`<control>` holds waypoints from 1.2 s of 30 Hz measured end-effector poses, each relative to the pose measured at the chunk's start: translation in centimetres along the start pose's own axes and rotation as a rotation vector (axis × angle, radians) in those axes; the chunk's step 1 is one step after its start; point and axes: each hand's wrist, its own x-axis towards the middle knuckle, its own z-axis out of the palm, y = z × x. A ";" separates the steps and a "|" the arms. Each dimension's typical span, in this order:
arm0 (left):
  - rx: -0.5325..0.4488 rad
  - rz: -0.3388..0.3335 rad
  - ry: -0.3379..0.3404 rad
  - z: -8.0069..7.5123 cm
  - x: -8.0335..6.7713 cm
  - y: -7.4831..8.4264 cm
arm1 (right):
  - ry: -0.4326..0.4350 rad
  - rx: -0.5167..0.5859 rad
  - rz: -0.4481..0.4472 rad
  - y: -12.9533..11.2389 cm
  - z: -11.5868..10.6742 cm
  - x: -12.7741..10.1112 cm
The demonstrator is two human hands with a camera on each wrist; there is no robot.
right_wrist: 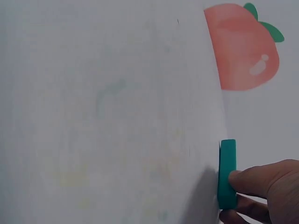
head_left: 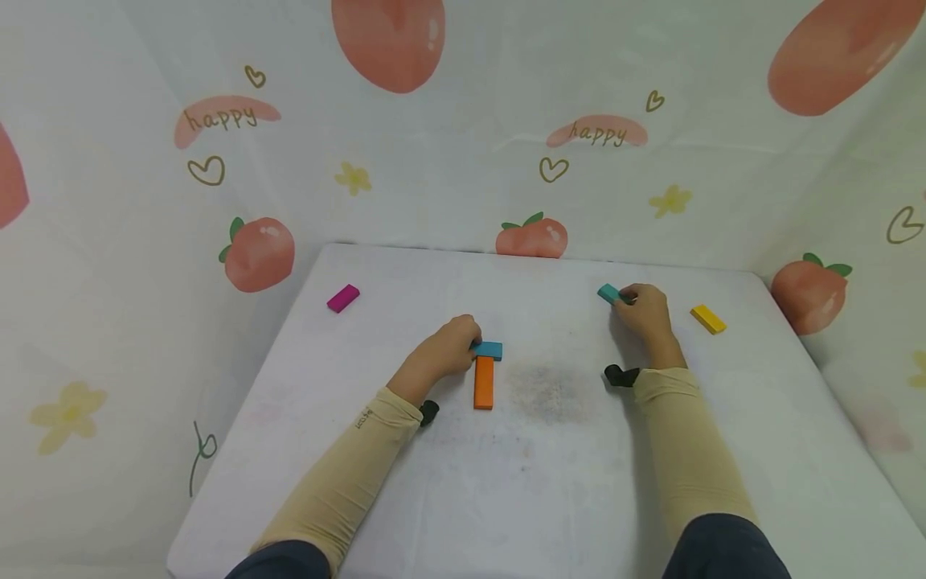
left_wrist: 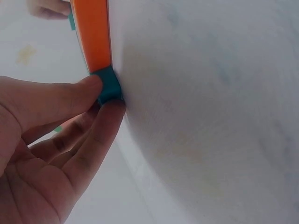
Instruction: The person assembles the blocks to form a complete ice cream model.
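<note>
White tabletop (head_left: 550, 498) fills my view, with a peach-printed cloth (head_left: 405, 161) hung behind and around it. My left hand (head_left: 444, 350) sits near the middle of the table, thumb and fingers curled round the left end of a blue block (head_left: 490, 350); from the left wrist camera I see that block (left_wrist: 110, 86) pinched between thumb and a fingertip. An orange block (head_left: 484, 383) lies lengthwise just below the blue one, its far end touching it, so the two form a T shape. From the left wrist view the orange block (left_wrist: 95, 35) runs away from the pinched end.

My right hand (head_left: 644, 310) rests further back on the right side, fingers curled onto a teal block (head_left: 608, 293) lying flat on the table. From the right wrist camera I see fingertips (right_wrist: 247, 179) pressed against the side of that teal block (right_wrist: 227, 172).

A yellow block (head_left: 708, 319) lies just to the right of my right hand, apart from it. A magenta block (head_left: 343, 298) lies well off at the back left.
</note>
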 end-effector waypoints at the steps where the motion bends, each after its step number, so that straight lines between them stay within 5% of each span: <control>1: 0.001 -0.001 -0.001 0.0 0.0 0.0 | -0.003 0.002 -0.005 -0.2 0.2 0.1; 36: -0.011 0.014 0.012 0.0 0.3 -0.3 | -0.177 0.007 -0.230 -7.4 6.9 -0.7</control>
